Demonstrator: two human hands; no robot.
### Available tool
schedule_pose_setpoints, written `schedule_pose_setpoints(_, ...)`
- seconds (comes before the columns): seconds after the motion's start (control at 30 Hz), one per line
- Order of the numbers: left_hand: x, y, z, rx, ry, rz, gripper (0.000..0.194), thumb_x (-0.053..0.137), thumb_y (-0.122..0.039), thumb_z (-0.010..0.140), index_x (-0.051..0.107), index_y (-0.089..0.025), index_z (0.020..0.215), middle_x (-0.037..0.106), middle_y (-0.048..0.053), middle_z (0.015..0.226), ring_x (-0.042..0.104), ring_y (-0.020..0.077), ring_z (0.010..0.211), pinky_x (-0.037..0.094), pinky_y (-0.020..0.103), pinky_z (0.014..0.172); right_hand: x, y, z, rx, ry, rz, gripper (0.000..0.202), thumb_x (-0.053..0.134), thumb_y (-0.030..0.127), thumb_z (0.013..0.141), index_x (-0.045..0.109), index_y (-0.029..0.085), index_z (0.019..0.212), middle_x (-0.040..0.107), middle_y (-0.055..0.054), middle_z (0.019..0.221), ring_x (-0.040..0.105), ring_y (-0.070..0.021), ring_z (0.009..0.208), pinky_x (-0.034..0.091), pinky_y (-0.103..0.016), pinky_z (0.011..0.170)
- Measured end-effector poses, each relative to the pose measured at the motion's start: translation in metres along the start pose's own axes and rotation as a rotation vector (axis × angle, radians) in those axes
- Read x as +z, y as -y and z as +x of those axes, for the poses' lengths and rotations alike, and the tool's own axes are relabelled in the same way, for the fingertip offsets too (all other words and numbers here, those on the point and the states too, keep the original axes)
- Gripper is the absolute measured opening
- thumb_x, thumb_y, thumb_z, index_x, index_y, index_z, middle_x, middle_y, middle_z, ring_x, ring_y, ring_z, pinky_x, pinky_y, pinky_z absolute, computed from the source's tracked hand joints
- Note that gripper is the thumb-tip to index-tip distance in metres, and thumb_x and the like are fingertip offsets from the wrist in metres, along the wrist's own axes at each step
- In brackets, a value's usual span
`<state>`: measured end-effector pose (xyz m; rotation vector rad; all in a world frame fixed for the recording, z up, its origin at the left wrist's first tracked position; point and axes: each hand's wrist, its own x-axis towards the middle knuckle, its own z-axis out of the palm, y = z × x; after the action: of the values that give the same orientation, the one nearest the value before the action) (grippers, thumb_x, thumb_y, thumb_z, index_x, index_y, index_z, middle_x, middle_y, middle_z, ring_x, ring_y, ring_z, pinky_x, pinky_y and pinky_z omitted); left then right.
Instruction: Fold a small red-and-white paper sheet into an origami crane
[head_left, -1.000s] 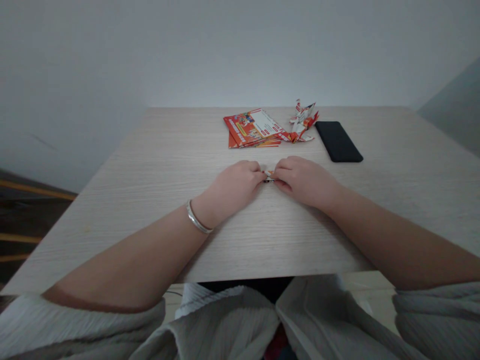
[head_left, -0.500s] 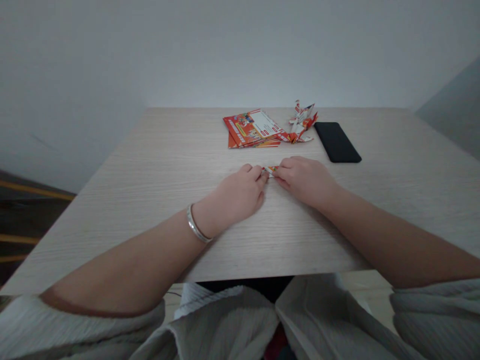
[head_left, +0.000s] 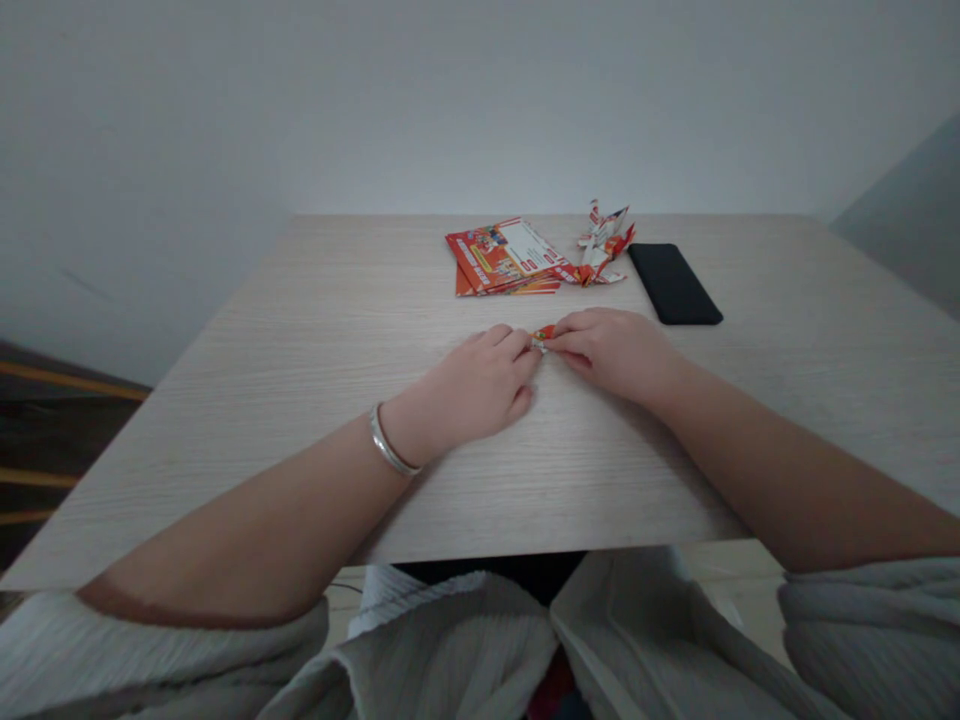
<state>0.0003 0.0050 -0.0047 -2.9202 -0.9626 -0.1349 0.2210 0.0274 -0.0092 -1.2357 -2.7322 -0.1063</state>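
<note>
A small folded piece of red and white printed paper (head_left: 541, 335) lies on the wooden table (head_left: 315, 330), pinched between both hands. My left hand (head_left: 480, 385), with a silver bangle at the wrist, holds its left end with the fingertips. My right hand (head_left: 611, 350) grips its right end; most of the paper is hidden under the fingers. Both forearms rest on the table.
A stack of red and white printed sheets (head_left: 504, 257) lies farther back. Beside it are folded paper figures (head_left: 604, 245) of the same paper. A black phone (head_left: 673, 283) lies flat at the right of them. The near table edge runs just before my lap.
Both hands have slid slightly away from me with the paper piece. My left fingers have stretched out flatter, and a bit more of the red paper shows between the hands.
</note>
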Motion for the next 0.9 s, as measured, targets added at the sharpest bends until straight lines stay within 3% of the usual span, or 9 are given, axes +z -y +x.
schedule_pose_setpoints(0.07, 0.005, 0.003, -0.001, 0.026, -0.014, -0.044, 0.045, 0.046, -0.027, 0.097, 0.055, -0.001, 0.133, 0.052, 0.025, 0.145, 0.049, 0.0323, 0.135, 0.040, 0.046, 0.114, 0.003, -0.008, -0.001, -0.046, -0.014, 0.012, 0.032, 0.053, 0.016, 0.095, 0.075, 0.021, 0.116, 0.073, -0.006, 0.124, 0.066, -0.0214, 0.108, 0.049, -0.034, 0.091)
schedule_pose_setpoints(0.23, 0.009, 0.007, -0.002, 0.010, 0.043, -0.105, 0.061, 0.043, -0.041, 0.102, 0.043, 0.000, 0.147, 0.043, 0.026, 0.155, 0.043, 0.0322, 0.144, 0.035, 0.045, 0.120, 0.002, -0.013, -0.004, -0.046, -0.048, -0.039, 0.031, 0.054, 0.020, 0.096, 0.076, 0.024, 0.117, 0.074, -0.007, 0.121, 0.066, -0.0222, 0.108, 0.049, -0.037, 0.092)
schedule_pose_setpoints(0.63, 0.009, 0.013, 0.000, 0.004, 0.020, -0.113, 0.052, 0.038, -0.037, 0.102, 0.048, -0.012, 0.147, 0.048, 0.016, 0.155, 0.044, 0.0299, 0.144, 0.034, 0.049, 0.121, -0.003, -0.002, -0.004, 0.171, -0.058, -0.096, 0.029, 0.053, 0.024, 0.095, 0.079, 0.026, 0.109, 0.075, -0.004, 0.118, 0.067, -0.0236, 0.101, 0.045, -0.034, 0.071)
schedule_pose_setpoints(0.77, 0.008, 0.013, 0.000, -0.004, 0.036, -0.128, 0.052, 0.039, -0.034, 0.102, 0.048, -0.012, 0.148, 0.048, 0.016, 0.155, 0.045, 0.0305, 0.142, 0.033, 0.049, 0.121, -0.003, -0.001, -0.003, 0.186, -0.072, -0.104, 0.029, 0.051, 0.023, 0.095, 0.078, 0.023, 0.107, 0.076, -0.005, 0.115, 0.067, -0.0255, 0.101, 0.047, -0.036, 0.073)
schedule_pose_setpoints(0.9, 0.007, 0.015, -0.001, -0.001, 0.014, -0.128, 0.049, 0.041, -0.031, 0.100, 0.051, -0.014, 0.145, 0.051, 0.015, 0.152, 0.048, 0.0290, 0.139, 0.035, 0.048, 0.119, 0.004, -0.008, -0.003, 0.239, -0.142, -0.043, 0.029, 0.053, 0.019, 0.092, 0.075, 0.019, 0.111, 0.075, -0.008, 0.115, 0.066, -0.0255, 0.106, 0.050, -0.037, 0.083)
